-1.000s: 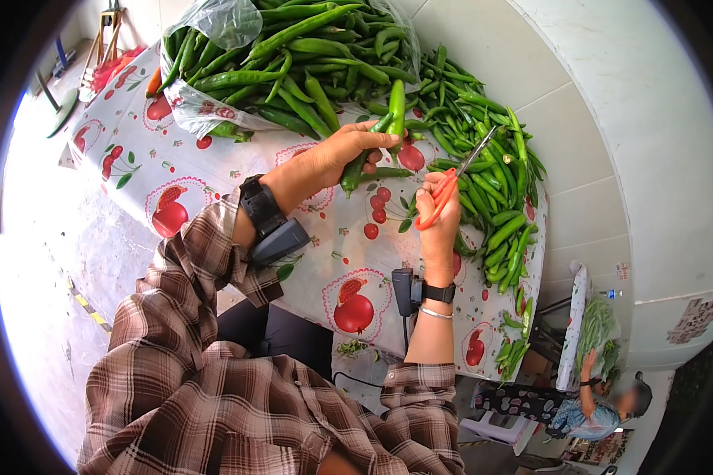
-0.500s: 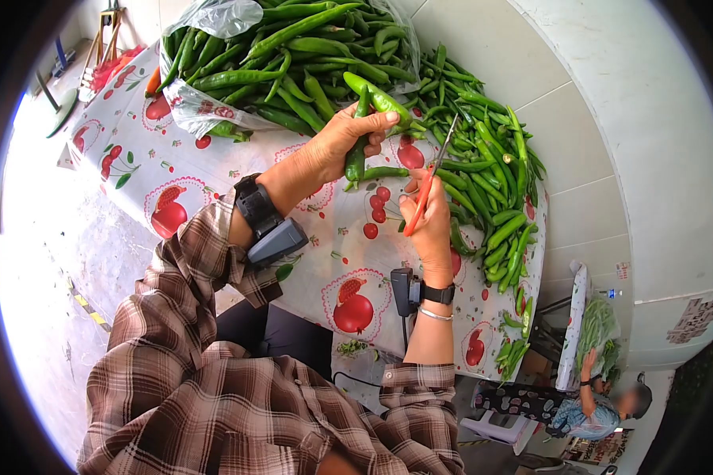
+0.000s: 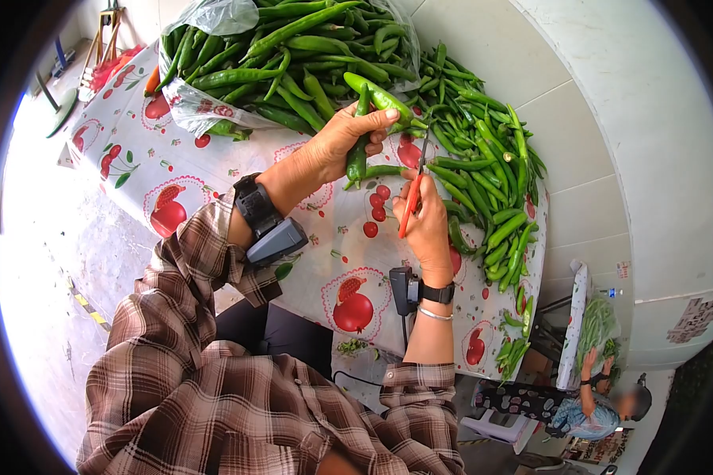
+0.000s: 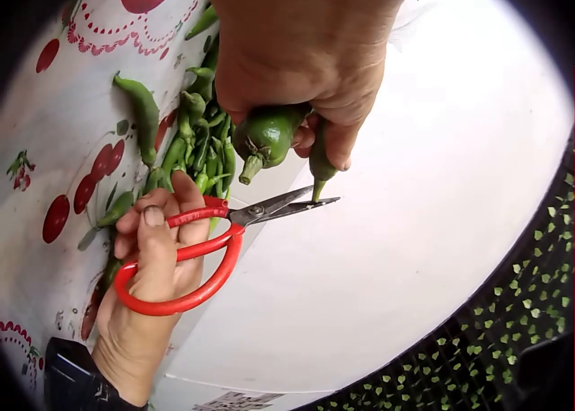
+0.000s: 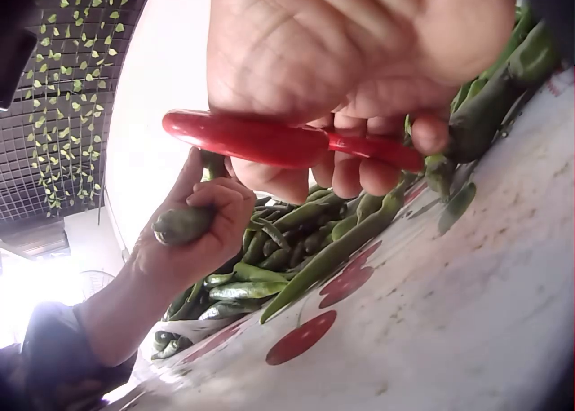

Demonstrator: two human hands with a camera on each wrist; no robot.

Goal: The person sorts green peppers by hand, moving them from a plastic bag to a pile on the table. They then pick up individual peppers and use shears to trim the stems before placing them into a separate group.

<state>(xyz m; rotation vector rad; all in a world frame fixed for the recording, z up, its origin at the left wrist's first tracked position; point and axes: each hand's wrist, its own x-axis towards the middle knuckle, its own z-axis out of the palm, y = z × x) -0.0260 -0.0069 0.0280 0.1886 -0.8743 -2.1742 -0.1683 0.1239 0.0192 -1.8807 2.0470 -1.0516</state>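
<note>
My left hand [image 3: 343, 142] grips two green chili peppers above the table. One, a lighter pepper [image 3: 379, 96], points its stem toward my right hand [image 3: 429, 229]; the other, a darker pepper [image 3: 356, 161], hangs down through the fingers. Scissors [image 3: 410, 204] with red handles are held in my right hand, thumb and fingers round the loops. In the left wrist view the parted scissor blades [image 4: 296, 204] straddle the stem [image 4: 319, 188] of one pepper. Beside it the other pepper [image 4: 268, 140] shows its short stem. The lower handle [image 5: 247, 140] lies across my right palm.
A clear plastic bag [image 3: 184, 107] full of large green peppers stands at the table's back. To its right a long pile of peppers [image 3: 491, 170] runs along the wall side. A cherry-patterned cloth [image 3: 309, 261] covers the table. Another person [image 3: 582, 416] is at the far right.
My left hand has turned the lighter pepper from upright to slanting, stem toward the right. The scissors have moved left from over the pile to that pepper's stem.
</note>
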